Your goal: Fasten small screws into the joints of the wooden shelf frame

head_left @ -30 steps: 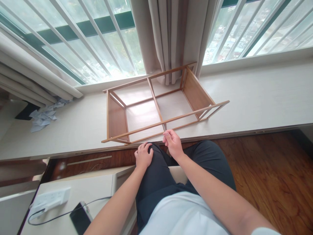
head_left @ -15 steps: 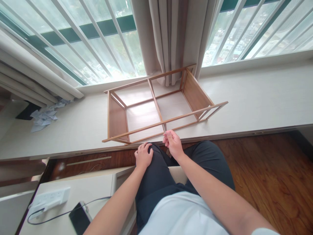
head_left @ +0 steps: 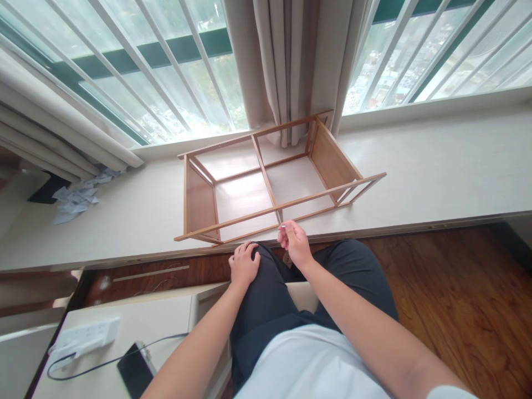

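wooden frame [head_left: 266, 177] unmoved; right hand [head_left: 296, 243] still pinches something tiny, left hand [head_left: 244, 264] stays open-gripped.

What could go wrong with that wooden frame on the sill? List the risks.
The wooden frame lies with its near rail close to the edge of the window ledge; a tug from the right hand could slide it off. The curtain hangs against its far side and may snag.

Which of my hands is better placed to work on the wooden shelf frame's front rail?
Right. The right hand is raised at the light-brown wooden shelf frame, fingertips pinched near its front rail; the left hand lies flat on the knee.
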Demonstrator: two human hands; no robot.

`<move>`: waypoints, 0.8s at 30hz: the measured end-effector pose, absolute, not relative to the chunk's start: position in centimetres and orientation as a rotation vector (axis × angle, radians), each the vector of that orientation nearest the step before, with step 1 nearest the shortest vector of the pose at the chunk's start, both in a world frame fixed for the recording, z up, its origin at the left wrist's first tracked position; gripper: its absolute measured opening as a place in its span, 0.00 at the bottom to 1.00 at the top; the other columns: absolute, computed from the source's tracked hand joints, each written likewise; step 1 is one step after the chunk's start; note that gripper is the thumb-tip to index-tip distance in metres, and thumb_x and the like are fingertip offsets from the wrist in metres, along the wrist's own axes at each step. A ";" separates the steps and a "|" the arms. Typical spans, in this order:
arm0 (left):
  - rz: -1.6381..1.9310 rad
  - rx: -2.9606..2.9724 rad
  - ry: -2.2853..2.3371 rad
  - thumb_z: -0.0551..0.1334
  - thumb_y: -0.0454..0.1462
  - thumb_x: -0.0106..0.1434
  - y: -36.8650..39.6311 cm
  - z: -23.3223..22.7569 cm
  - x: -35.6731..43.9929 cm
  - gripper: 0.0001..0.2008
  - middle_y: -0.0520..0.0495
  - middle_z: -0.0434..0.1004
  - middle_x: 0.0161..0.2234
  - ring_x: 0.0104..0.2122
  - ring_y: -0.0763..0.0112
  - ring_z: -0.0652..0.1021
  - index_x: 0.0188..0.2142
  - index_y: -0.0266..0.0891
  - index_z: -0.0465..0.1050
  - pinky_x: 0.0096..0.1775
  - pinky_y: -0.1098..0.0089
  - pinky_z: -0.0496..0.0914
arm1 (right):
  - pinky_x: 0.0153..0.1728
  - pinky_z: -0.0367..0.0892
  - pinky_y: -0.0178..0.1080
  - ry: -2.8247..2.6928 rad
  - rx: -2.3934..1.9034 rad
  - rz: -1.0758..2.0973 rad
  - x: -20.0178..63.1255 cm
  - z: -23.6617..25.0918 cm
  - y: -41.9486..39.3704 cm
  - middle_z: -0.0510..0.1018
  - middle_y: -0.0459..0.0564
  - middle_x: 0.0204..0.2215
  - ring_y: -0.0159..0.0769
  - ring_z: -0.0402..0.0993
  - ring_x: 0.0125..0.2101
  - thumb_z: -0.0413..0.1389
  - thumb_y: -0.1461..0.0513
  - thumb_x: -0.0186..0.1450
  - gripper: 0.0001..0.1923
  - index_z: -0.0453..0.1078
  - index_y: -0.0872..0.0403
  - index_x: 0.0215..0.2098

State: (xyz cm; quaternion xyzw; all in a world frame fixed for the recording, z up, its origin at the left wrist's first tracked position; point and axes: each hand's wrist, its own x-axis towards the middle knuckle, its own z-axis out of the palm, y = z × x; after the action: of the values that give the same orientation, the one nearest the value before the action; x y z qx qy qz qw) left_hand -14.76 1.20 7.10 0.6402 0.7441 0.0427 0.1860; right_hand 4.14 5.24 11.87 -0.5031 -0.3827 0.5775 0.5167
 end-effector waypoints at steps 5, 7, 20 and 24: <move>0.124 1.806 2.092 0.57 0.42 0.69 1.2 7.0 -14.9 0.16 0.48 0.71 0.64 0.63 0.55 0.68 0.54 0.52 0.76 0.60 0.49 0.63 | 0.18 0.57 0.32 -0.907 -1.193 1.394 4.3 11.8 5.4 0.74 0.45 0.23 0.30 0.64 0.19 0.51 0.40 0.69 0.25 0.70 0.52 0.37; 0.122 1.809 2.092 0.57 0.42 0.69 1.2 7.1 -14.9 0.16 0.48 0.71 0.64 0.63 0.55 0.68 0.54 0.52 0.76 0.59 0.49 0.64 | 0.17 0.57 0.32 -0.903 -1.199 1.398 4.3 11.8 5.4 0.74 0.45 0.22 0.30 0.64 0.19 0.50 0.40 0.69 0.25 0.70 0.53 0.37; 0.140 1.806 2.092 0.56 0.42 0.69 1.2 7.1 -14.8 0.16 0.48 0.71 0.63 0.62 0.55 0.68 0.53 0.52 0.76 0.59 0.49 0.63 | 0.17 0.58 0.33 -0.914 -1.219 1.402 4.2 11.6 5.5 0.73 0.45 0.22 0.30 0.64 0.19 0.50 0.40 0.69 0.26 0.70 0.52 0.36; 0.143 1.811 2.093 0.56 0.42 0.69 1.2 7.0 -14.9 0.16 0.48 0.72 0.63 0.62 0.55 0.68 0.53 0.52 0.76 0.60 0.49 0.63 | 0.17 0.57 0.32 -0.909 -1.215 1.400 4.1 11.4 5.5 0.73 0.45 0.22 0.30 0.64 0.18 0.50 0.39 0.69 0.26 0.70 0.52 0.36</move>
State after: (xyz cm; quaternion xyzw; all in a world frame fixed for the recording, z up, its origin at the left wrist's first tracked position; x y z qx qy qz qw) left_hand -14.85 1.15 7.01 0.6424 0.7423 0.0507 0.1839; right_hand 4.12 5.50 11.43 -0.5054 -0.3779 0.5821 0.5128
